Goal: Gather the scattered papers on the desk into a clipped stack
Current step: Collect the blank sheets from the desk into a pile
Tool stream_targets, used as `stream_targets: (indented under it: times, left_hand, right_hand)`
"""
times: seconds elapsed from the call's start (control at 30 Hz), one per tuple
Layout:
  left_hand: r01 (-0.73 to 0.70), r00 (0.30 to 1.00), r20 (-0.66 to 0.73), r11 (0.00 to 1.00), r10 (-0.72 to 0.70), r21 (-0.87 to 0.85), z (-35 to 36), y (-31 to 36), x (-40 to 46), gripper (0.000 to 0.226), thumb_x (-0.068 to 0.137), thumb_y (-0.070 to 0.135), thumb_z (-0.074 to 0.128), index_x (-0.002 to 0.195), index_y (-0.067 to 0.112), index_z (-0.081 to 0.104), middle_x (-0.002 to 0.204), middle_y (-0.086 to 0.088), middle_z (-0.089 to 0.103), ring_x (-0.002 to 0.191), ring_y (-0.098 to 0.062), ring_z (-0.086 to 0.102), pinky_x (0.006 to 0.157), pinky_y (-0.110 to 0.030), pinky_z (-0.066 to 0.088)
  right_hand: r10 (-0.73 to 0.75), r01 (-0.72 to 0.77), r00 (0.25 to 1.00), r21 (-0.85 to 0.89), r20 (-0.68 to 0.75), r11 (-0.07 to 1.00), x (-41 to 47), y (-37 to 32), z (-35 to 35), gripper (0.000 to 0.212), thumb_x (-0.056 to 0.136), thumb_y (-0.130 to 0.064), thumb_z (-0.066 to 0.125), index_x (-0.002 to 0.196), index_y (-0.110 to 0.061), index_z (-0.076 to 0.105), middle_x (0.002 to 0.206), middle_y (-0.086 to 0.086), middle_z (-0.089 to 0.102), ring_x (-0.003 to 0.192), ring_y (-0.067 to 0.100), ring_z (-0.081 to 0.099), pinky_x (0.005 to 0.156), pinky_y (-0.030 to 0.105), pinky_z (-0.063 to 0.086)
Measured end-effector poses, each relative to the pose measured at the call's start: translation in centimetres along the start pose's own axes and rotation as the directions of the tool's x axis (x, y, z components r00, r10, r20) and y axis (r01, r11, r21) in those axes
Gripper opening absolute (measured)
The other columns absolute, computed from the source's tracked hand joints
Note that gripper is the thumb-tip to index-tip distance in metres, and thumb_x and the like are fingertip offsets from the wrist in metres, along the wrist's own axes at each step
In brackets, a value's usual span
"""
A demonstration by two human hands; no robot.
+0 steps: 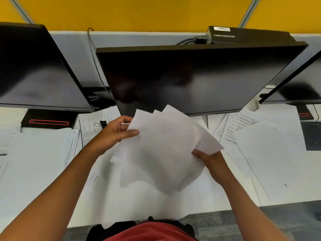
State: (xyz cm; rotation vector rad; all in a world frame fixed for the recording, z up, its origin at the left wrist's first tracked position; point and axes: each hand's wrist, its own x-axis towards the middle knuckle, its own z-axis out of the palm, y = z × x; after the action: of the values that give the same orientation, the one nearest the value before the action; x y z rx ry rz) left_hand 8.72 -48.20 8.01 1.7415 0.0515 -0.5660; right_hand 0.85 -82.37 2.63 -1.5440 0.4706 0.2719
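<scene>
Left hand (113, 132) grips sheaf (161, 150) | right hand (211, 160) pinches corner | edges fanned

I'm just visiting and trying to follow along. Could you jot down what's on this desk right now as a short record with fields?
Held: a fanned bundle of white paper sheets, lifted above the desk
Left hand: grips the bundle's left edge
Right hand: holds the bundle's lower right corner
Clip: small black metal binder clip lying unused on a printed sheet
Loose papers: white stack at left, printed sheets at right
Behind: dark monitor screen
</scene>
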Motion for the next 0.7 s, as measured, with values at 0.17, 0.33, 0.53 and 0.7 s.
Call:
stream_targets:
  times: [0.17,0.33,0.53,0.7]
  left_hand:
    - [0.241,0.970,0.090,0.845,-0.226,-0.477,-0.2,-7.2,-1.9,0.042,0.083,0.059,0.059,0.109,0.026,0.067,0.119,-0.002,0.067,0.108,-0.008,0.065,0.084,-0.037,0.049]
    - [0.366,0.931,0.046,0.918,-0.363,-0.152,2.6,-10.3,-2.5,0.040,0.061,0.054,0.088,0.064,0.022,0.065,0.070,0.002,0.063,0.065,-0.012,0.060,0.068,-0.027,0.039]
    - [0.336,0.942,-0.036,0.936,-0.334,0.106,2.1,-9.2,-1.5,0.026,0.084,0.029,0.079,0.059,0.031,0.074,0.066,0.015,0.072,0.067,-0.003,0.070,0.068,-0.020,0.051]
    - [0.318,0.946,0.011,0.918,-0.325,-0.237,3.3,-8.9,-1.3,0.039,0.081,0.000,0.077,0.118,0.009,0.068,0.109,-0.006,0.076,0.107,-0.027,0.071,0.089,-0.037,0.057]
  right_hand:
    - [0.190,-0.209,0.978,0.468,0.088,0.859,-1.0,2.8,-0.7,0.037,0.088,-0.003,0.062,0.124,-0.007,0.066,0.118,0.011,0.074,0.106,0.025,0.072,0.082,0.036,0.062]
    - [0.311,-0.339,0.940,0.305,0.137,0.890,-2.4,7.8,-1.1,0.030,0.099,-0.001,0.054,0.126,0.005,0.064,0.122,0.024,0.069,0.110,0.036,0.069,0.084,0.040,0.061]
    - [0.226,-0.205,0.962,-0.141,0.151,0.969,-1.0,8.3,-2.9,0.063,0.070,-0.047,0.078,0.122,-0.013,0.068,0.119,0.007,0.073,0.112,0.031,0.068,0.092,0.036,0.053]
    - [0.171,-0.170,0.985,-0.224,-0.016,0.960,0.1,7.3,-0.1,0.071,0.068,-0.062,0.083,0.125,-0.027,0.062,0.104,-0.001,0.075,0.097,0.019,0.072,0.083,0.035,0.058]
